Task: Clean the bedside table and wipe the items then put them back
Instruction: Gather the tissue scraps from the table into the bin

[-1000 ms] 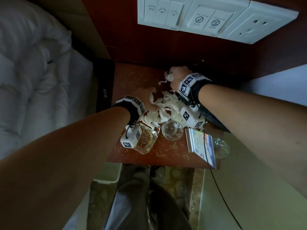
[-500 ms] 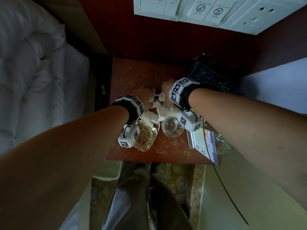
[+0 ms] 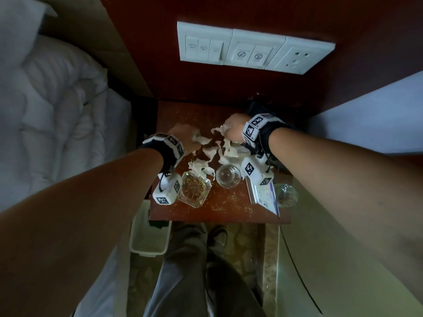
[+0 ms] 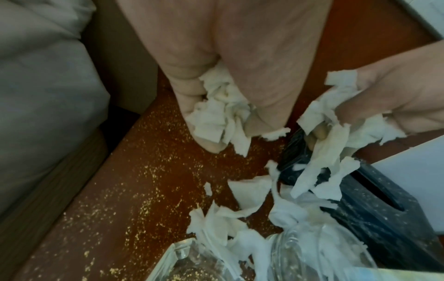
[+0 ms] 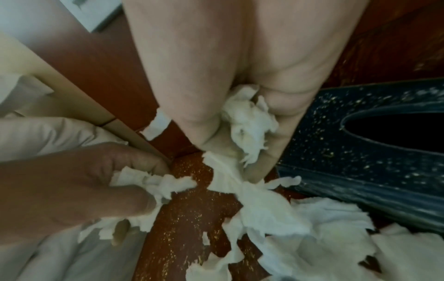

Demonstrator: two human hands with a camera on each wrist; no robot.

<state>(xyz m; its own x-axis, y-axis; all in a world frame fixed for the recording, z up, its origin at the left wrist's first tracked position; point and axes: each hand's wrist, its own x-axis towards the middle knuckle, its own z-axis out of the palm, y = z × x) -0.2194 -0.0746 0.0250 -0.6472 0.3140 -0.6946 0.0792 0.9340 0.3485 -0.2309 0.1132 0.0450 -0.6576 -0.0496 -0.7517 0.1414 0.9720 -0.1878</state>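
Note:
The red-brown bedside table [image 3: 178, 115] is strewn with yellow crumbs and torn white tissue scraps [image 3: 206, 154]. My left hand [image 3: 183, 136] grips a wad of tissue [image 4: 216, 106] in its curled fingers, low over the table's middle. My right hand [image 3: 233, 129] grips another bunch of tissue [image 5: 247, 114], and strips hang from it down to the heap. The two hands are a short way apart. A square glass dish [image 3: 194, 187] holding crumbs and a round clear glass [image 3: 227, 176] stand near the front edge.
A black tissue box [image 5: 360, 133] speckled with crumbs sits at the back right. A card stand [image 3: 263, 195] and a second glass [image 3: 286, 194] are at the front right. A white bin [image 3: 148, 239] stands on the floor left of the table. The bed [image 3: 45, 110] lies left.
Both hands have moved apart with tissue in them. The right hand has gone back toward the far right of the table, and more of the torn tissue lies spread out.

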